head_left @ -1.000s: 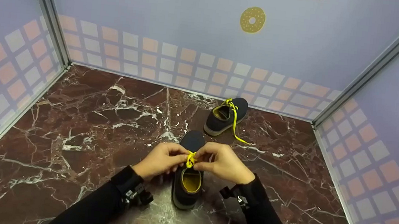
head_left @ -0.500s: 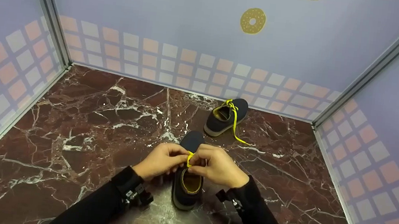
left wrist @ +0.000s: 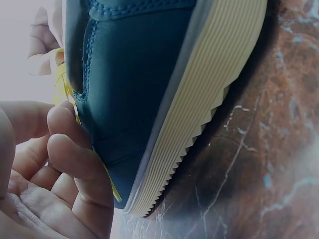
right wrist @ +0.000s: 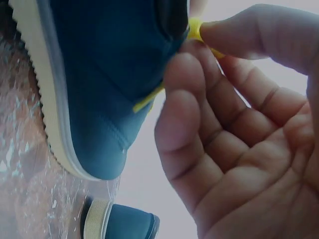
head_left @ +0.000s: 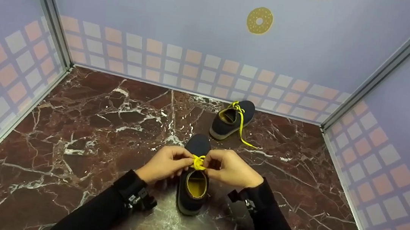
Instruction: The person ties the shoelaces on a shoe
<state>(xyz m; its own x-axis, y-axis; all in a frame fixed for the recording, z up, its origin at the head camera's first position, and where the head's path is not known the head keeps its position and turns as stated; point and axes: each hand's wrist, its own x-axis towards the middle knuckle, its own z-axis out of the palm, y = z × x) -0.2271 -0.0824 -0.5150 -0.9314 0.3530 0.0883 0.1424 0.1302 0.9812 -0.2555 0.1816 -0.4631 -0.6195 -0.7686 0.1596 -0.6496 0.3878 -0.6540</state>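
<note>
A dark shoe (head_left: 191, 203) with a yellow lining stands upright on the floor, toe pointing away from me. Its yellow shoelace (head_left: 198, 162) forms loops over the tongue, between my two hands. From the left side my left hand (head_left: 164, 164) pinches the lace between thumb and forefinger. On the other side my right hand (head_left: 232, 169) pinches a part of the lace with thumb and forefinger. In the right wrist view a lace end (right wrist: 148, 98) hangs along the shoe's side. The exact form of the knot is partly hidden by my fingertips.
A second dark shoe (head_left: 224, 126) stands beyond, near the back wall, its loose yellow lace trailing onto the floor. Brown marbled floor (head_left: 93, 130) surrounds both shoes. Lilac printed panels (head_left: 199, 19) enclose the back and both sides.
My right hand moved left over the knot, then back right, and the yellow loops now spread wider between the hands. The left hand and both shoes stayed in place.
</note>
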